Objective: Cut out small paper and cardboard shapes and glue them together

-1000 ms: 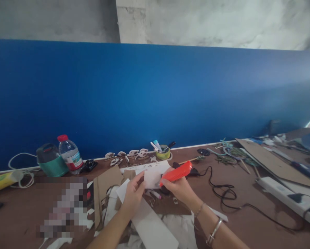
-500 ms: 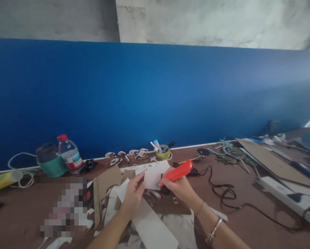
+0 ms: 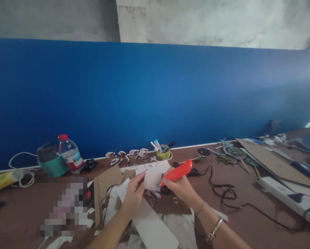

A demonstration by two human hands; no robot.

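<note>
left fingers (image 3: 138, 178) pinch white paper (image 3: 152, 177) at its left edge | right fingers (image 3: 169, 185) grip red tool (image 3: 179, 171) beside paper

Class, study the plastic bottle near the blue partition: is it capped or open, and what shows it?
Capped: the red cap sits over the neck of the bottle. How tightly, I cannot tell.

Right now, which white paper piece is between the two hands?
The small flat white paper piece, between the left hand and the red plastic tool in the right hand. The long white paper strip instead slants toward the picture's bottom.
</note>
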